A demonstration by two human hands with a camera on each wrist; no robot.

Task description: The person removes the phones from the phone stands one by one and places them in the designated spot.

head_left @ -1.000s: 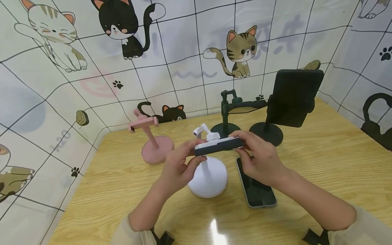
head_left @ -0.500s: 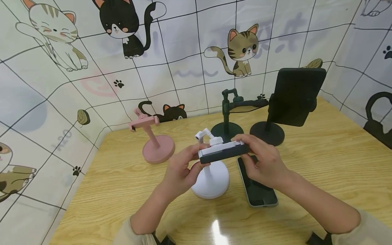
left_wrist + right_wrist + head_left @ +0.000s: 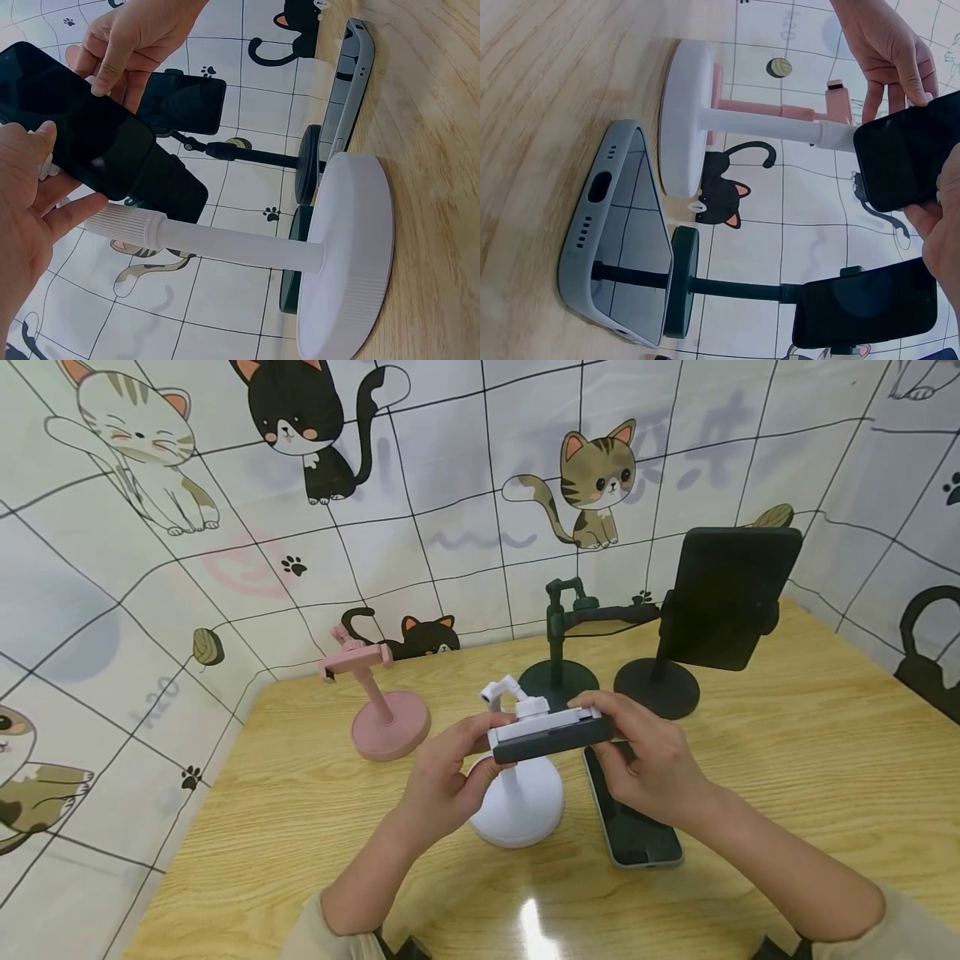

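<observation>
A dark phone (image 3: 555, 742) sits in the clamp of a white phone stand (image 3: 519, 810), its screen turned toward me and down. My left hand (image 3: 447, 772) grips the phone and clamp at the left end, thumb below and fingers on top. At the other end my right hand (image 3: 651, 758) pinches them the same way. In the left wrist view the phone's black screen (image 3: 90, 127) shows between both hands, above the stand's ribbed collar (image 3: 124, 225). The phone is slightly tilted, its right end higher.
A second phone (image 3: 637, 822) with a pale edge lies on the wooden table (image 3: 300, 827), right of the white base. Behind stand a pink phone stand (image 3: 390, 725), a dark green stand (image 3: 557, 643) holding a phone, and a black stand (image 3: 656, 687) bearing a tablet-like dark device (image 3: 735, 602).
Both hands have brought the phone and clamp slightly down and toward me, and the screen edge has tilted a little. Over the last half second almost nothing has moved.
</observation>
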